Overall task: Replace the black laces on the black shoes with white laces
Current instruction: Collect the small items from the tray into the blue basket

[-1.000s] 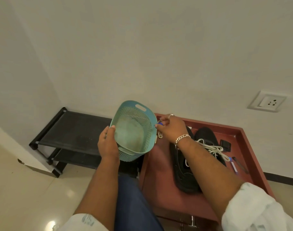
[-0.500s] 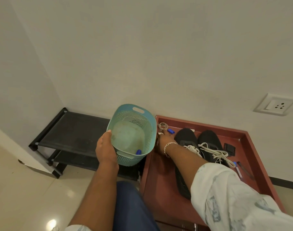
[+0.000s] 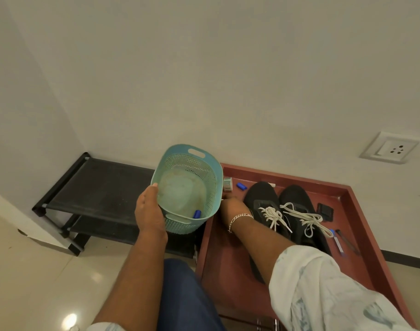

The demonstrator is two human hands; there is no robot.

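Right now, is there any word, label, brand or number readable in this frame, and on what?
None can be read.
Pen on the red tray: white label, print too small to read.
Tape roll: no legible marking.
Wall socket, shoes and basket: no text visible.

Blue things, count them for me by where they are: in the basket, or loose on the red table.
In the teal basket: 1, a small blue cap.
On the red table: 2, another blue cap by the shoe toes and a blue-capped pen at the right.
Total: 3.
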